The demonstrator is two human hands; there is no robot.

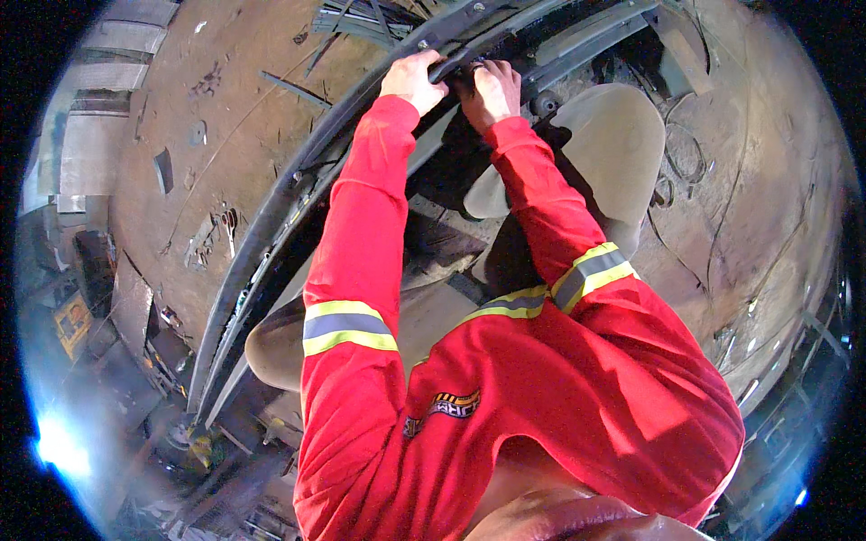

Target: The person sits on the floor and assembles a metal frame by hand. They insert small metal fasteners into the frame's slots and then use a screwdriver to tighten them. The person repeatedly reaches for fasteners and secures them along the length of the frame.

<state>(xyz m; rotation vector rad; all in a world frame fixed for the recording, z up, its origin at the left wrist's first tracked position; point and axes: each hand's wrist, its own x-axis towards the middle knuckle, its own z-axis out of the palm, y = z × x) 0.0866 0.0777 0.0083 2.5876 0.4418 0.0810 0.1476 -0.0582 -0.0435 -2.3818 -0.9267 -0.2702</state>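
Observation:
A long dark metal beam (302, 158) runs from the lower left up across the top; the wide lens bends it. At its upper stretch my left hand (415, 81) is closed against the near side, fingers curled and thumb toward the right. Beside it, slightly to the right, my right hand (492, 93) is closed too, knuckles up and fingertips out of sight. A short dark piece (440, 72) shows between the two hands; whether it is separate from the beam I cannot tell. Both forearms, in red sleeves with reflective bands, reach up over my bent knees.
Dark metal strips (365, 20) lie beyond the beam. Scissors (230, 225) and scraps lie on the brown floor at left. Right of my knee (613, 135) lie thin looped cables (686, 153). A bright light (65, 446) glares at lower left.

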